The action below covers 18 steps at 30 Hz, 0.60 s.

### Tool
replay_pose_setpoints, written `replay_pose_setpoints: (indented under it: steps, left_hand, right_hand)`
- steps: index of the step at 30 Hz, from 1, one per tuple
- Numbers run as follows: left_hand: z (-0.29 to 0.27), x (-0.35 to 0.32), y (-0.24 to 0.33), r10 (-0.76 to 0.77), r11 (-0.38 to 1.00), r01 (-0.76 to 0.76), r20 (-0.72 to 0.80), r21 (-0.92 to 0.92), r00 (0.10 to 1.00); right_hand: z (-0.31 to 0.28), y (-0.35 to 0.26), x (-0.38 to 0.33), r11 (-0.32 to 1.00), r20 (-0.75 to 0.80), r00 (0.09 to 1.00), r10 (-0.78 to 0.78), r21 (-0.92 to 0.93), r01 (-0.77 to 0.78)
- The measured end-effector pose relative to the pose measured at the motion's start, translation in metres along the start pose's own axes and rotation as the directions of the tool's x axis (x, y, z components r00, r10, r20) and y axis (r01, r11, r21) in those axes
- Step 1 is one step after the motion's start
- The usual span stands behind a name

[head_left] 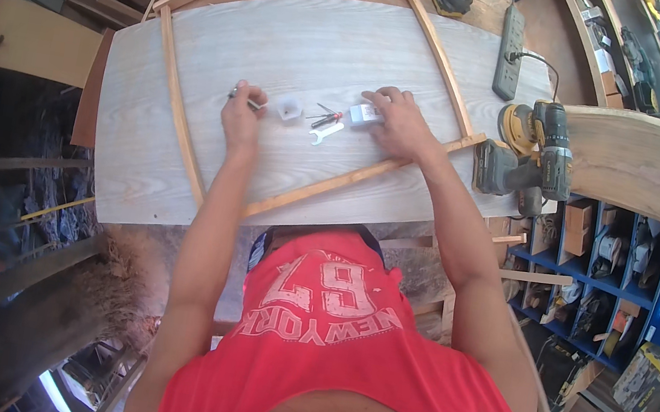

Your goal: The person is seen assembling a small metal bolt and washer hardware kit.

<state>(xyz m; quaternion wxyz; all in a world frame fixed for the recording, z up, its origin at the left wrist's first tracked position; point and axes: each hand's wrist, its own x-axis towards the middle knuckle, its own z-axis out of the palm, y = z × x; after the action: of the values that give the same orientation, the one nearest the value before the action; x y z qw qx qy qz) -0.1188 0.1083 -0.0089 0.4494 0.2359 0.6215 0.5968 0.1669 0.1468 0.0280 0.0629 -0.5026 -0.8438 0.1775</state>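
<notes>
Hands over pale board [185,140] | left hand [243,113] pinches thin pencil-like tool [245,99], tip ready | right hand [399,122] presses flat, steadying small white box [364,114] | wrench [325,132] between, within reach

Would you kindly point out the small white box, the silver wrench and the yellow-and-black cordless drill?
Small white box [364,114], head view, its top face.
Silver wrench [325,133], head view, mid-handle.
Yellow-and-black cordless drill [548,146], head view, motor body.
</notes>
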Motion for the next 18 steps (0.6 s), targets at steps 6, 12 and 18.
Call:
replay_pose_setpoints:
  steps: [6, 12, 18]
  left_hand:
    - [-0.036, -0.041, 0.024, -0.191, 0.92, 0.214, 0.1, -0.328, 0.976]
    - [-0.039, -0.076, 0.034, -0.202, 0.938, 0.271, 0.297, -0.214, 0.933]
    - [-0.05, -0.08, 0.029, -0.171, 0.985, 0.168, 0.236, 0.033, 0.957]
  right_hand:
    - [-0.012, -0.016, 0.019, 0.974, -0.119, 0.976, -0.185, 0.112, 0.199]
    - [0.005, -0.056, 0.056, 0.971, 0.243, 0.968, -0.059, -0.212, 0.113]
    - [0.008, -0.05, 0.061, 0.992, 0.173, 0.98, -0.098, -0.066, 0.111]
